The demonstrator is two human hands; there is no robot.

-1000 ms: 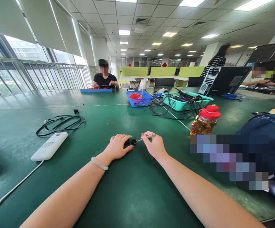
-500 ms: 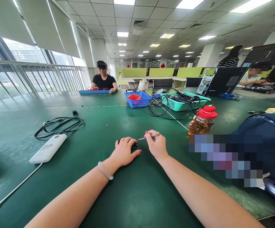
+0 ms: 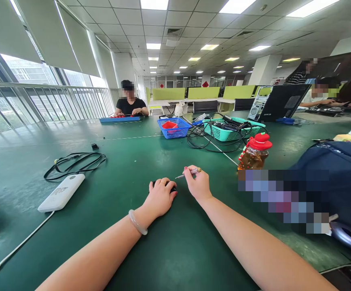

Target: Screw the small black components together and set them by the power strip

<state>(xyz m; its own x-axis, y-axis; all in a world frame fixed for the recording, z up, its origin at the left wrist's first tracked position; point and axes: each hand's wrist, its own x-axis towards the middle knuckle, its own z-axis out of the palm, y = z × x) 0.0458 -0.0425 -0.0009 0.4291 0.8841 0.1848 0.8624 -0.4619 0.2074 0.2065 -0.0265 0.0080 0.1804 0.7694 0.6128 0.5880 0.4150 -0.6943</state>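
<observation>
My left hand rests over a small black object on the green table, its fingers curled over it and the thumb at its right side. Most of that object is hidden under the fingers, so I cannot make out what it is. To the right, my right hand pinches a thin screwdriver with a metal shaft. The screwdriver's tip points left, a little above and apart from the black object.
A white power bank and a black cable lie at left. Beyond my hands stand a blue basket and a green basket of cables. A red-lidded bottle and a dark blue bag are at right. A person sits across the table.
The thumb of my left hand has drawn in against the black object. My right hand still holds the screwdriver. The person across has moved a hand inward to the blue tray.
</observation>
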